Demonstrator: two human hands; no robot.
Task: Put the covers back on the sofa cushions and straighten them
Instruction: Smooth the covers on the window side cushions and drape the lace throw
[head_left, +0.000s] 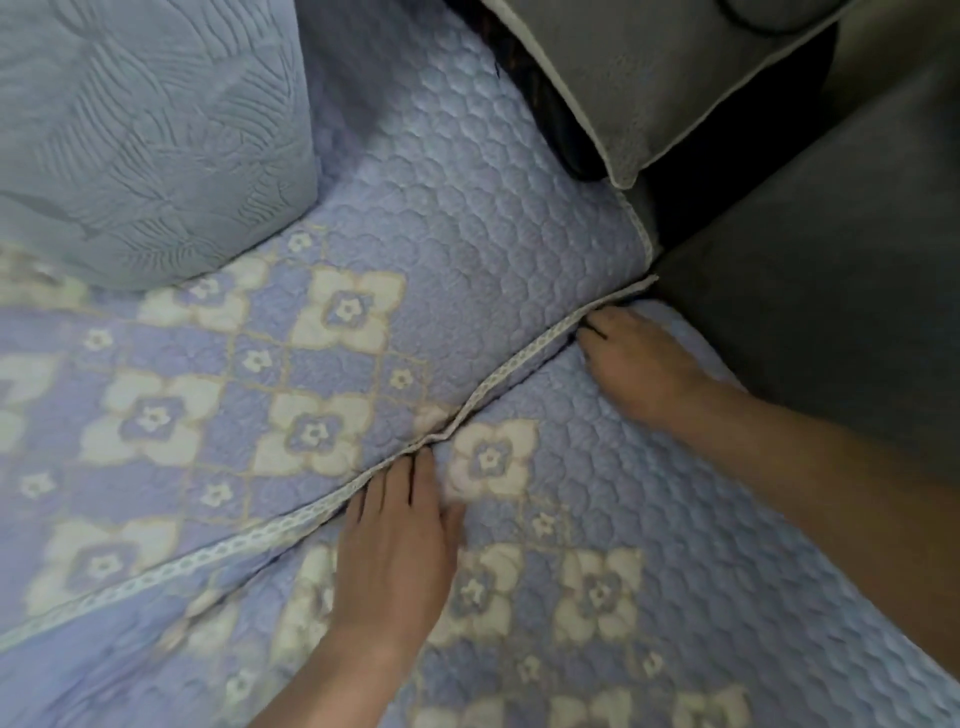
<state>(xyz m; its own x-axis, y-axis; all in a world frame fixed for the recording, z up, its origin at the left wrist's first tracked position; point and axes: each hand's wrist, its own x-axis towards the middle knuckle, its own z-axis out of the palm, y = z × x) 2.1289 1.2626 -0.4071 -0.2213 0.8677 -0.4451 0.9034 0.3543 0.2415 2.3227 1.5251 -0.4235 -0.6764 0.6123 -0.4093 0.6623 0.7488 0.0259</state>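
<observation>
both hands, left (397, 540) and right (641, 364), press flat with straight fingers on the near cover (649, 519) along the seam (498, 379), gripping nothing.

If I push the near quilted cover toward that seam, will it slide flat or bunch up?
The near quilted cover will probably bunch: it already puckers at the lace-trimmed seam near the left hand. Its padded stitching suggests a floppy sheet. The right hand pressing flat may hold it.

Grey sofa arm (810, 322); dim light
</observation>
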